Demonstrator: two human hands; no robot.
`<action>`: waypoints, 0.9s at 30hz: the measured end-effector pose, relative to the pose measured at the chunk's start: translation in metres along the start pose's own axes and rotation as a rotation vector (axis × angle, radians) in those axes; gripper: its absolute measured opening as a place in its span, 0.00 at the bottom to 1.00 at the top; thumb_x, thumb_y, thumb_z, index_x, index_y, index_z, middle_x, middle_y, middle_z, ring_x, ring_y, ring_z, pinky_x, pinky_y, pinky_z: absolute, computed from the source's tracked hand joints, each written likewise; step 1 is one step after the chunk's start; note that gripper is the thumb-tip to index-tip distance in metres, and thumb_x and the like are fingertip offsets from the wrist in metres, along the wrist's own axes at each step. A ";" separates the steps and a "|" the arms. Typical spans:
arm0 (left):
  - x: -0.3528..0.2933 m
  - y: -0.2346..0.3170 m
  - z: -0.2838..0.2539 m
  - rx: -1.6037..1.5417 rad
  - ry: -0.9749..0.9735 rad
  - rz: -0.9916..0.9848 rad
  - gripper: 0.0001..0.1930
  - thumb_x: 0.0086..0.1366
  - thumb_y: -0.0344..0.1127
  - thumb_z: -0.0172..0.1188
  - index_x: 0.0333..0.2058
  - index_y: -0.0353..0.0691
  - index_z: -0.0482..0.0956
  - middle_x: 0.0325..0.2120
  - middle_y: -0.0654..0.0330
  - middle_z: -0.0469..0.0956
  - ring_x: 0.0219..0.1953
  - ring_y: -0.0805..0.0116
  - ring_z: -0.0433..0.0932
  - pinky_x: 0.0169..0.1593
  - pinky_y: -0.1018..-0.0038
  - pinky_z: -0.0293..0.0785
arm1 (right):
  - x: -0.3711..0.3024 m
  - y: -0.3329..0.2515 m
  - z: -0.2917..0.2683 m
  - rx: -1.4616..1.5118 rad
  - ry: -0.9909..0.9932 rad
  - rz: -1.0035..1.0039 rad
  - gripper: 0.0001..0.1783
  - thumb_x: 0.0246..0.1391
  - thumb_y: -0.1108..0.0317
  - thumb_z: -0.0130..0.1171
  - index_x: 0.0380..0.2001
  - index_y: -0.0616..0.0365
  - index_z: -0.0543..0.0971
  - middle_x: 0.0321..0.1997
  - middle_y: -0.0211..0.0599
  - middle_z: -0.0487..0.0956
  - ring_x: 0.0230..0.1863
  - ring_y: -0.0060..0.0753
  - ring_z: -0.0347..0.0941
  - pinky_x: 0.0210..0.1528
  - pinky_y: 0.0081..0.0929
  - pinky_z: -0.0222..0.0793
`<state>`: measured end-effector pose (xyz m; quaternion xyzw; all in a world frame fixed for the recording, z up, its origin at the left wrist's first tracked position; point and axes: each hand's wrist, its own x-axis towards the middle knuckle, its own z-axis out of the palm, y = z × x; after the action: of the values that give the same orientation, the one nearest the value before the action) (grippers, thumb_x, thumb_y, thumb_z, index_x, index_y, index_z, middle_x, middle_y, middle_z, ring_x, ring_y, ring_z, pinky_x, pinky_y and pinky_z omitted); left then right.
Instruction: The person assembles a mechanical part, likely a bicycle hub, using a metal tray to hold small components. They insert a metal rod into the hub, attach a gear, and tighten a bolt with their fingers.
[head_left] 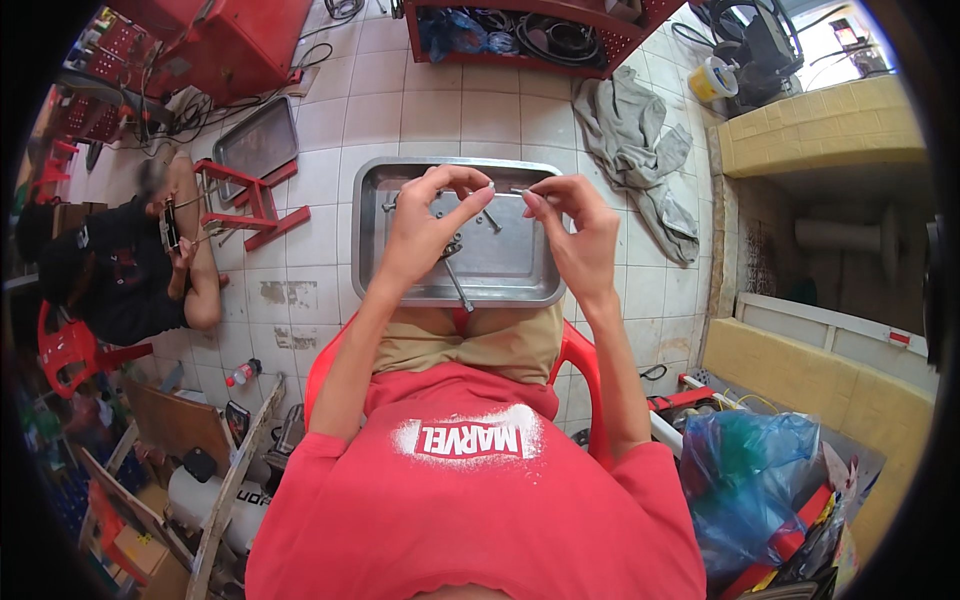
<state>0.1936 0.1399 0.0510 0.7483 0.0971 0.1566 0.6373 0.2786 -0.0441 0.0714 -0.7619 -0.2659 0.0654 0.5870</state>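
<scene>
A shallow metal tray (540,297) rests on my lap, and both hands are raised over it. My left hand (432,222) is closed in a pinch, thumb and forefinger meeting; whatever is between the tips is too small to name. In my right hand (580,222), thumb and forefinger pinch a small thin metal piece (516,190), its end pointing toward the left fingertips. The two hands are apart. Inside the tray lie a bolt (492,221), a longer bolt-like rod (459,284) leaning toward the near rim, and several small metal parts, some hidden behind my left hand.
At the left a person in dark clothes (110,260) sits low, holding a metal object, near a red metal stand (262,212) and another tray (258,140). A grey cloth (635,140) lies on the tiles at right. A red cabinet (530,70) stands ahead; a blue plastic bag (745,480) is right.
</scene>
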 end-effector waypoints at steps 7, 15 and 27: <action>-0.009 0.038 0.004 -0.264 0.088 -0.016 0.10 0.65 0.33 0.69 0.43 0.36 0.83 0.38 0.66 0.81 0.39 0.78 0.74 0.43 0.77 0.68 | 0.019 -0.060 -0.005 -0.132 0.030 -0.306 0.07 0.52 0.79 0.70 0.34 0.62 0.82 0.35 0.35 0.82 0.32 0.27 0.85 0.32 0.24 0.78; -0.011 0.050 0.002 -0.343 0.126 0.023 0.10 0.65 0.30 0.69 0.43 0.35 0.81 0.39 0.65 0.81 0.38 0.79 0.74 0.43 0.79 0.67 | 0.018 -0.071 -0.004 -0.307 0.043 -0.467 0.09 0.49 0.77 0.72 0.34 0.57 0.83 0.37 0.31 0.82 0.32 0.29 0.82 0.31 0.26 0.79; -0.007 0.063 -0.013 0.032 0.186 0.280 0.11 0.58 0.21 0.71 0.39 0.38 0.83 0.37 0.60 0.83 0.35 0.75 0.80 0.32 0.78 0.75 | 0.022 -0.073 -0.013 -0.316 -0.093 -0.508 0.11 0.50 0.79 0.69 0.38 0.56 0.85 0.37 0.33 0.82 0.33 0.32 0.82 0.32 0.30 0.79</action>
<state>0.1790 0.1393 0.1138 0.7470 0.0528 0.3109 0.5853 0.2788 -0.0317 0.1478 -0.7491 -0.4812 -0.0910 0.4461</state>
